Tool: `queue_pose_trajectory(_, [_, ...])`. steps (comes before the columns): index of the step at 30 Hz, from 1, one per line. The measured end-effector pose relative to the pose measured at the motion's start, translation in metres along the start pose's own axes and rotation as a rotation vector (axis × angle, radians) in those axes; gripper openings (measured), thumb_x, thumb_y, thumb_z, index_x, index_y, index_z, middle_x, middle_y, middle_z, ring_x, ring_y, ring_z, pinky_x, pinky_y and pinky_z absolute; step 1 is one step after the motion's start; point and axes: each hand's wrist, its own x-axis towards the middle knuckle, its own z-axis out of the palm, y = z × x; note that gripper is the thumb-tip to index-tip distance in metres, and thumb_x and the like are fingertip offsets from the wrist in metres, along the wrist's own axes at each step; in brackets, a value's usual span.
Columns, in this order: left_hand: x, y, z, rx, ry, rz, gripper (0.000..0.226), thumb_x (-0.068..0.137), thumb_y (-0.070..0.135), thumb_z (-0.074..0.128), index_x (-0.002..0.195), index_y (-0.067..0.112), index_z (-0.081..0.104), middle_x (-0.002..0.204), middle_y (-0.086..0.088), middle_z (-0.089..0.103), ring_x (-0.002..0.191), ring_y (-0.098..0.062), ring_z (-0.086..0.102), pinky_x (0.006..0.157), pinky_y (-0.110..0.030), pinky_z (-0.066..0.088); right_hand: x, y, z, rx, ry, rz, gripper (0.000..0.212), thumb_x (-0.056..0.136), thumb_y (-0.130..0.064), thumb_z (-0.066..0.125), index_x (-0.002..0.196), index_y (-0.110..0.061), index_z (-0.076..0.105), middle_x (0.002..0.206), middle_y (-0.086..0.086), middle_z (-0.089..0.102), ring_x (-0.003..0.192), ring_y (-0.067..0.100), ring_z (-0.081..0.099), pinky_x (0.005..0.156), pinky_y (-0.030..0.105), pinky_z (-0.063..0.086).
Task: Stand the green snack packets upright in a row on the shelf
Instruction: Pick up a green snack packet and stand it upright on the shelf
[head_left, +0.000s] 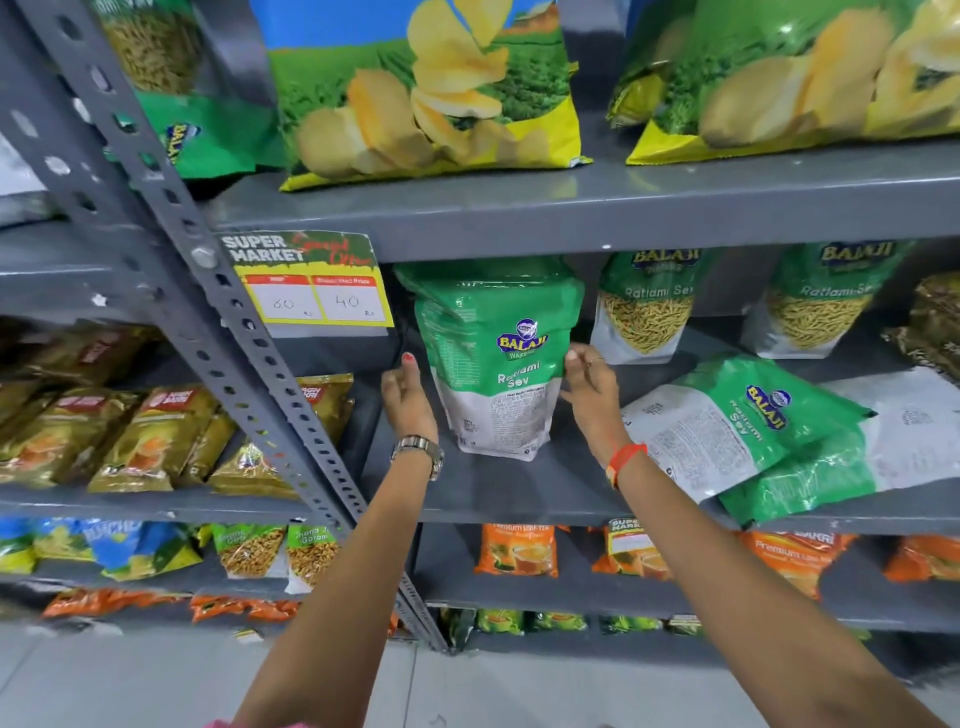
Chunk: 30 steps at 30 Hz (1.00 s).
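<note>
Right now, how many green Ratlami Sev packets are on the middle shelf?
5 visible: one upright between the hands, two upright at the back, two lying flat at right. More may be hidden.

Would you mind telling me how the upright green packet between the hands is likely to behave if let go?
The upright packet looks soft and crinkly, so probably floppy. Its top leans sideways, so it may tip. The right hand touches its edge; the left hand is just clear.

Supermarket aisle, grey metal shelves (571, 208), price tag (311, 291), snack packets (431, 93)
</note>
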Motion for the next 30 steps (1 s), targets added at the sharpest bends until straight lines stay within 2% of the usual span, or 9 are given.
queue_pose_trajectory(2, [-0.017,0.000,0.001,-0.004,-0.163,-0.018,0.057,0.080,0.044,0.057,0.116,-0.001,0.053,0.119,-0.032,0.055,0.109,-0.046,0.053,0.095,-0.057,0.041,-0.003,-0.008,-0.003,0.033,-0.013,-0.004,0.027,0.093,-0.003,0.040,0.101,-0.026,0.052,0.088,-0.002,0.062,0.084,0.017,0.061,0.066,0.032,0.059])
queue_pose_trajectory(4, [-0.034,-0.002,0.002,0.128,-0.372,0.168,0.053,0.064,0.052,0.061,0.099,0.012,0.056,0.102,-0.016,0.060,0.093,-0.031,0.057,0.083,-0.043,0.046,-0.005,-0.008,-0.004,0.044,-0.054,0.019,0.044,0.084,0.017,0.039,0.108,-0.019,0.046,0.086,-0.005,0.055,0.074,0.009,0.056,0.047,0.019,0.055])
queue_pose_trajectory(9, [-0.042,-0.009,0.002,0.471,-0.467,0.484,0.081,0.047,0.054,0.069,0.114,0.015,0.043,0.110,0.006,0.044,0.107,-0.020,0.048,0.093,-0.034,0.044,-0.014,-0.004,0.000,0.046,-0.104,0.070,0.047,0.080,0.018,0.047,0.103,-0.021,0.039,0.089,-0.003,0.047,0.068,0.013,0.055,0.043,0.022,0.056])
queue_pose_trajectory(13, [-0.038,-0.010,0.000,0.552,-0.459,0.514,0.090,0.046,0.051,0.074,0.121,0.017,0.037,0.123,-0.003,0.048,0.114,-0.020,0.049,0.097,-0.035,0.044,-0.015,-0.002,0.008,-0.042,-0.089,0.037,0.045,0.074,0.003,0.068,0.102,-0.019,0.040,0.096,0.004,0.048,0.051,0.004,0.051,0.053,0.030,0.053])
queue_pose_trajectory(18, [-0.039,-0.003,-0.001,0.458,-0.436,0.424,0.071,0.057,0.028,0.065,0.118,0.010,0.034,0.109,0.002,0.048,0.101,-0.016,0.050,0.085,-0.026,0.041,-0.010,-0.003,0.014,-0.076,-0.133,0.017,0.066,0.065,-0.019,0.081,0.118,-0.019,0.042,0.121,0.006,0.043,0.093,0.018,0.051,0.076,0.022,0.048])
queue_pose_trajectory(21, [-0.032,0.006,-0.005,0.334,-0.404,0.334,0.053,0.076,-0.001,0.055,0.125,0.001,0.035,0.110,-0.003,0.049,0.100,-0.016,0.049,0.083,-0.030,0.045,0.002,-0.002,0.014,0.087,-0.100,0.022,0.047,0.077,-0.019,0.071,0.113,-0.023,0.042,0.128,0.013,0.046,0.110,0.021,0.050,0.079,0.009,0.046])
queue_pose_trajectory(23, [-0.021,0.011,-0.004,0.307,-0.379,0.237,0.040,0.082,-0.010,0.046,0.121,-0.003,0.043,0.108,-0.005,0.051,0.098,-0.018,0.050,0.074,-0.026,0.048,0.014,-0.001,0.013,0.137,-0.097,0.024,0.035,0.085,-0.019,0.062,0.113,-0.023,0.043,0.133,0.017,0.047,0.121,0.024,0.048,0.095,0.021,0.043])
queue_pose_trajectory(27, [0.010,0.019,-0.002,0.222,-0.296,0.122,0.030,0.082,-0.019,0.033,0.094,-0.006,0.057,0.071,-0.001,0.059,0.063,-0.014,0.057,0.050,-0.010,0.041,0.031,-0.004,0.014,0.189,-0.137,0.043,0.036,0.093,-0.016,0.048,0.127,-0.009,0.040,0.139,0.016,0.046,0.131,0.024,0.042,0.111,0.033,0.034])
queue_pose_trajectory(30, [0.033,0.017,-0.002,0.093,-0.285,-0.031,0.034,0.081,-0.017,0.033,0.066,0.006,0.055,0.039,0.016,0.062,0.057,-0.006,0.056,0.054,-0.017,0.040,0.038,-0.004,0.016,0.163,-0.179,0.097,0.036,0.095,-0.014,0.043,0.129,-0.002,0.041,0.136,0.019,0.050,0.127,0.027,0.046,0.111,0.036,0.036])
